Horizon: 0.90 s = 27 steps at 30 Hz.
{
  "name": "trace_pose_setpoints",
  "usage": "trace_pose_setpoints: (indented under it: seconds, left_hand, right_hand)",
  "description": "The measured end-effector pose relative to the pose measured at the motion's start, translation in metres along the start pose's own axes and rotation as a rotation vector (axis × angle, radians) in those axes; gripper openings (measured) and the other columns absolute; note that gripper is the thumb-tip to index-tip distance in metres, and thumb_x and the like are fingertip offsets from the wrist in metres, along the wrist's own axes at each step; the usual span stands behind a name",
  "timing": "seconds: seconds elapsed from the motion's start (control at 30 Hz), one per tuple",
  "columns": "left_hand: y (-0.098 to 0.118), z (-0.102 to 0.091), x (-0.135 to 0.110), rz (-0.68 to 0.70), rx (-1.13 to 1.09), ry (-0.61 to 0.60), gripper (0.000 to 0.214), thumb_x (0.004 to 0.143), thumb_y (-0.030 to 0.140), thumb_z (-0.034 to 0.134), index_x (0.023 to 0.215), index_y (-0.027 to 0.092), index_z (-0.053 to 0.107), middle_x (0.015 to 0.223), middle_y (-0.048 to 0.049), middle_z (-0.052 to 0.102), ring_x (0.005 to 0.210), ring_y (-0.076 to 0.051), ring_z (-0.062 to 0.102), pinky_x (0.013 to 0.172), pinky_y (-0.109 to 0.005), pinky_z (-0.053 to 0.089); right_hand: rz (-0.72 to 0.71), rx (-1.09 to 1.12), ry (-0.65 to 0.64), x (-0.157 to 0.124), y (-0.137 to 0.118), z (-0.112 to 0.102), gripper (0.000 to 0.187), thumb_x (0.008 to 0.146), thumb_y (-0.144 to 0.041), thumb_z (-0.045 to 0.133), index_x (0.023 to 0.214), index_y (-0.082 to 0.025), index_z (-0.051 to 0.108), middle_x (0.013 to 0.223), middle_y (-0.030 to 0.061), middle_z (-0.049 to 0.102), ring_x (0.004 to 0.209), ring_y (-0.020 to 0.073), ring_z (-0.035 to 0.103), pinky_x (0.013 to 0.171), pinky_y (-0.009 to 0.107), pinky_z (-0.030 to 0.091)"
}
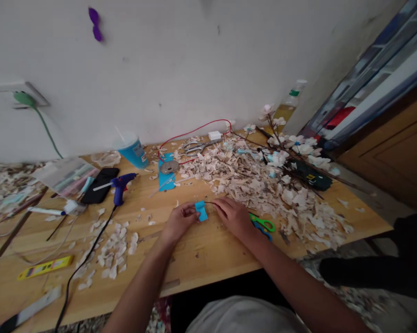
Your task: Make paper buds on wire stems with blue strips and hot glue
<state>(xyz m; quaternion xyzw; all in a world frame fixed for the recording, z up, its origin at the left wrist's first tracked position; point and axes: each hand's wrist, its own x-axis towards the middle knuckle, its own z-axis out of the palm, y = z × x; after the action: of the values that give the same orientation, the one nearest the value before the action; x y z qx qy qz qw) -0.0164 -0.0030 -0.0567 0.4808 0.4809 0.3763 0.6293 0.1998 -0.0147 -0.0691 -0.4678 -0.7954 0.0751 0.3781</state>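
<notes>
Between the thumb and fingers of my left hand (183, 218) is a small piece of blue paper (202, 211), its upper edge folded or rolled over. My right hand (232, 213) pinches a thin dark stick (209, 202), whose far end meets the top of the blue paper. Whether the stick is a twig or a wire I cannot tell. Both hands are close together above the wooden table (208, 259). Just right of my right hand lie scissors with green and blue handles (264, 224), partly hidden by the wrist.
A heap of pale petal-like scraps (250, 175) spreads across the right side, with flowering branches (298, 148) behind. A blue cup (135, 152), glue gun (120, 187), black phone (100, 185) and yellow box cutter (46, 267) lie left. Pliers (197, 147) rest near the wall.
</notes>
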Motion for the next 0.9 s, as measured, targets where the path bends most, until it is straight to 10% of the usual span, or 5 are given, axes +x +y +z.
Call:
trace_pose_setpoints:
  seconds: [0.47,0.9]
  left_hand:
    - [0.004,-0.010,-0.002,0.192,0.180,0.081,0.039,0.081,0.043,0.069,0.112,0.020,0.069,0.108,-0.0095,0.074,0.098,-0.024,0.070,0.091,-0.041,0.054]
    - [-0.001,-0.009,0.001,0.117,0.184,0.100,0.044,0.077,0.043,0.070,0.111,0.015,0.071,0.103,-0.0105,0.075,0.090,-0.023,0.069,0.083,-0.036,0.054]
  right_hand:
    - [-0.021,-0.009,-0.164,-0.004,0.008,0.001,0.037,0.090,-0.004,0.047,0.118,-0.022,0.064,0.097,0.0059,0.073,0.084,0.0209,0.070,0.073,0.033,0.056]
    - [-0.053,-0.129,-0.173,0.001,-0.005,-0.001,0.021,0.101,-0.021,0.047,0.105,-0.019,0.068,0.091,0.0074,0.072,0.085,0.0217,0.067,0.075,0.034,0.053]
